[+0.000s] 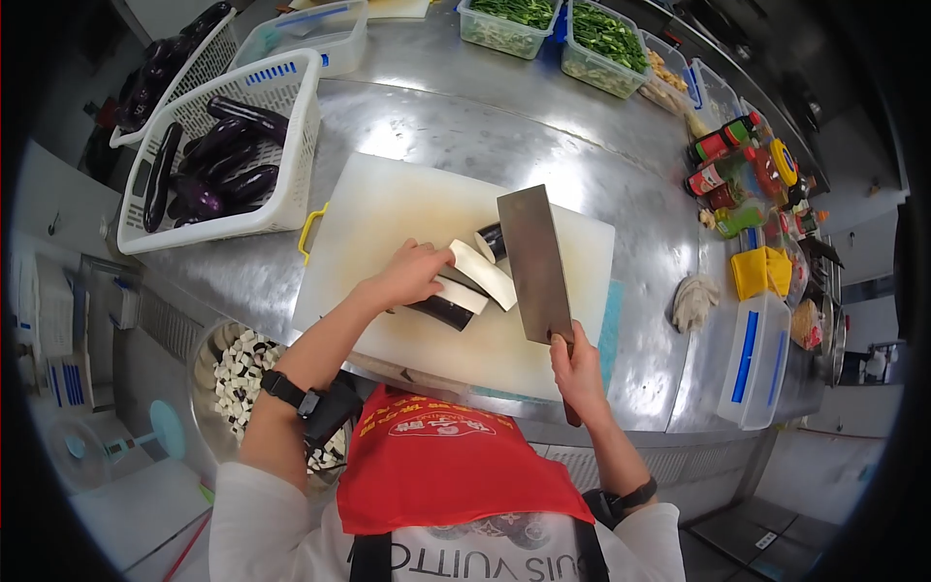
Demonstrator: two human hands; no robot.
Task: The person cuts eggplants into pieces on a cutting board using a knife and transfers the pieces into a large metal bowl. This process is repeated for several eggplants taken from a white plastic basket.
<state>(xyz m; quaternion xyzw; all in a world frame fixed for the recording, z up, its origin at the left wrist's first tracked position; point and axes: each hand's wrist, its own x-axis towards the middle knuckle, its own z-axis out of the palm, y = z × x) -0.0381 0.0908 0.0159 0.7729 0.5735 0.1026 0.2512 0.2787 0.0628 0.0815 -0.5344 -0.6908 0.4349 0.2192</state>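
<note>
On the white cutting board (388, 204) lie lengthwise-cut eggplant pieces, showing pale flesh and dark purple skin. My left hand (415, 274) has its bent fingers closed on the left end of an eggplant piece (483, 274). Just below it is another eggplant piece (448, 311), with skin facing me. A short eggplant chunk (492, 242) rests farther back, partly hidden by the blade. My right hand (579, 373) grips the wooden handle of a cleaver (536, 262). Its broad blade is held to the right of the pieces, over the board.
A white basket (308, 126) of whole eggplants stands at the left, with another basket behind it. A metal bowl (206, 412) of diced eggplant is below the counter edge. Tubs of chopped greens (603, 44), bottles (713, 145), a glove (694, 302) and a plastic container (753, 364) line the back and right.
</note>
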